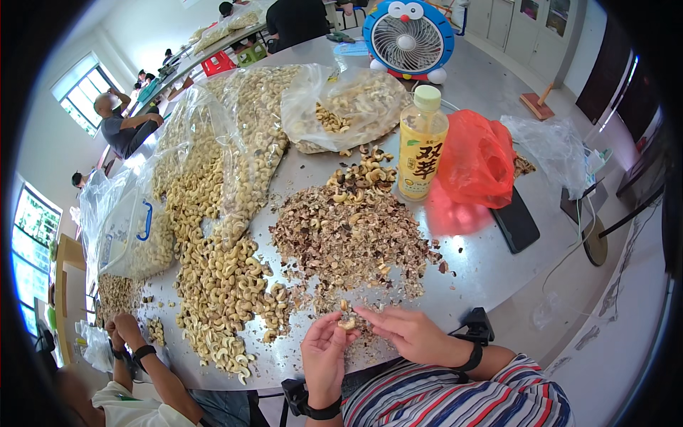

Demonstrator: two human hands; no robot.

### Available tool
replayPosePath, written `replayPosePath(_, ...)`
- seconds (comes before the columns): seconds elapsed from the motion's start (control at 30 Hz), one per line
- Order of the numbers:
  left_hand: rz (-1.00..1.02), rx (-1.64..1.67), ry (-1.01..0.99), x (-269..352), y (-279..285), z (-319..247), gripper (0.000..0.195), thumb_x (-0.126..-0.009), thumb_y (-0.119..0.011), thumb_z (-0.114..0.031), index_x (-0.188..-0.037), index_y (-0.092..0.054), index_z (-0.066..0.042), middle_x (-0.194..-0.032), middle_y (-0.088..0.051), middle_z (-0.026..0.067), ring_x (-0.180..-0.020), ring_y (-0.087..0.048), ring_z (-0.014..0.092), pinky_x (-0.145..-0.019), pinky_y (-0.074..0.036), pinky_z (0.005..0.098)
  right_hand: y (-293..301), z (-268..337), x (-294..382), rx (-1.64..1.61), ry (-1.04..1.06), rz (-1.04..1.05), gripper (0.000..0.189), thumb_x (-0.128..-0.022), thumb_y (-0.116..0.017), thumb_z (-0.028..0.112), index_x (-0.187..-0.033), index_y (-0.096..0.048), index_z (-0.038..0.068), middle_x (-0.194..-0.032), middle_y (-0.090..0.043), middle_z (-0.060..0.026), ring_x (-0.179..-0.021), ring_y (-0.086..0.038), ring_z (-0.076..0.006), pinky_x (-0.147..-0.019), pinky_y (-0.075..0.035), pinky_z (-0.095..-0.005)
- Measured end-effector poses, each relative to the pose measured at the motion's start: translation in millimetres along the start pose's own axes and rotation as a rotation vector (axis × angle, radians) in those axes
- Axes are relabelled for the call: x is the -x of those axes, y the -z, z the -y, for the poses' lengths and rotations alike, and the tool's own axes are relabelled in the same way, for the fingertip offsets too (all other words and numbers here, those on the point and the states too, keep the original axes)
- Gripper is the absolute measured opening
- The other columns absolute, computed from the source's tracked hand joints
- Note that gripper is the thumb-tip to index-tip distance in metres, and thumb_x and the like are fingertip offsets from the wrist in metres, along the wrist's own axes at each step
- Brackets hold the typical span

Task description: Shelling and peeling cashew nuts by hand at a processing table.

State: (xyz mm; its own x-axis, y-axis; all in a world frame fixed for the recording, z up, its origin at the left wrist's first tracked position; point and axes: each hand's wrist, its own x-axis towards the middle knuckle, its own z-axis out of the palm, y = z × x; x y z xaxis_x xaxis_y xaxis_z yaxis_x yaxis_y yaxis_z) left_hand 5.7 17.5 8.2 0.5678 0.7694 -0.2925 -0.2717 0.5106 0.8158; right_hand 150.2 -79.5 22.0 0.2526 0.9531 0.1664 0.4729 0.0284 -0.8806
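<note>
My left hand [324, 347] pinches a pale cashew kernel [347, 324] between thumb and fingers, just above the metal tabletop. Close by on the right, my right hand [408, 332] points its fingers towards that kernel; whether they grip anything small is hidden. Another small nut piece [344, 305] shows at the left fingertips. Beyond both hands spreads a heap of brown cashew skins and flakes [347, 240]. To the left lies a long pile of cashew kernels [219, 288], running out of a large clear plastic bag [235, 117].
A yellow-labelled drink bottle [423, 147] stands beside a red plastic bag [475, 160] and a dark phone [516, 221]. Behind are a second bag of cashews [347, 107] and a blue cartoon fan [408, 37]. At left, a co-worker's hands [125, 328] work near a clear tub [136, 240].
</note>
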Motion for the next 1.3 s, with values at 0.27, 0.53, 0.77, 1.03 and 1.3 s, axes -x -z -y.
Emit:
replayPosePath(0.27, 0.077, 0.129, 0.03, -2.8, 8.2, 7.4, 0.021, -0.087, -0.056, -0.002, -0.106, -0.051, 0.004, -0.09, -0.063, 0.0132, -0.08, -0.063, 0.02, -0.074, -0.052, 0.0273, -3.6, 4.2, -0.9, -0.027, 0.034, 0.017, 0.054, -0.081, -0.055, -0.002, -0.132, -0.044, 0.012, -0.074, -0.051, -0.0122, -0.065, -0.052, -0.0268, -0.062, -0.045, -0.0314)
replayPosePath(0.53, 0.126, 0.159, 0.089, -1.3, 6.5, 5.7, 0.02, -0.088, -0.055, -0.004, -0.106, -0.05, 0.004, -0.091, -0.063, 0.0156, -0.082, -0.064, 0.022, -0.075, -0.052, 0.0271, -4.1, 2.6, -1.3, -0.021, 0.041, 0.0, 0.056, -0.079, -0.055, -0.004, -0.132, -0.044, 0.012, -0.074, -0.051, -0.0118, -0.063, -0.051, -0.0264, -0.06, -0.045, -0.0312)
replayPosePath(0.77, 0.132, 0.157, 0.125, -1.2, 8.3, 5.8, 0.019, -0.088, -0.055, -0.003, -0.105, -0.05, 0.003, -0.095, -0.062, 0.0167, -0.085, -0.063, 0.023, -0.075, -0.052, 0.027, -2.2, 3.8, -3.3, 0.017, 0.051, -0.015, 0.054, -0.08, -0.054, -0.004, -0.13, -0.047, 0.014, -0.075, -0.052, -0.011, -0.062, -0.051, -0.026, -0.059, -0.045, -0.0316)
replayPosePath(1.03, 0.165, 0.185, 0.137, -2.3, 10.0, 10.0, 0.02, -0.085, -0.057, -0.001, -0.104, -0.051, 0.003, -0.092, -0.06, 0.0122, -0.082, -0.061, 0.02, -0.076, -0.05, 0.0272, -2.5, 3.5, -3.1, 0.024, 0.039, -0.005, 0.05, -0.081, -0.054, -0.002, -0.128, -0.05, 0.014, -0.076, -0.054, -0.0114, -0.062, -0.052, -0.026, -0.059, -0.045, -0.0316)
replayPosePath(1.3, 0.097, 0.232, 0.108, 0.0, 2.3, 6.3, 0.025, -0.084, -0.058, 0.002, -0.108, -0.052, 0.001, -0.097, -0.059, 0.01, -0.087, -0.058, 0.017, -0.081, -0.048, 0.0283, -1.1, 7.2, -4.6, -0.012, 0.036, -0.018, 0.046, -0.083, -0.055, 0.001, -0.127, -0.05, 0.011, -0.076, -0.054, -0.0124, -0.065, -0.053, -0.0265, -0.061, -0.045, -0.0321)
